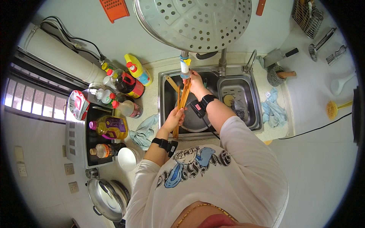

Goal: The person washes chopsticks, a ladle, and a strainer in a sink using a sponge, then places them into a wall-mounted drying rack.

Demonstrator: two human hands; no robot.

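Note:
A bundle of wooden chopsticks (184, 95) slants across the larger basin of a stainless-steel double sink (160, 111). My left hand (174, 117) grips it near the lower end, by the basin's front rim. At the upper end, my right hand (196, 81) holds the same bundle just under the faucet nozzle (184, 68), which has a yellow lever. Below the hands lies a round grey pan or lid (194, 119), partly hidden by my right forearm and wrist strap. A light wooden or bamboo handle (172, 83) leans at the basin's back left corner.
The smaller basin (235, 82) holds a yellow sponge (229, 100) and a dark mesh scrubber (239, 109). A large perforated steamer tray (196, 25) overhangs the faucet. Bottles (128, 82) crowd the left counter near a cloth (145, 131) and white bowl (128, 159). A mortar (275, 75) stands right.

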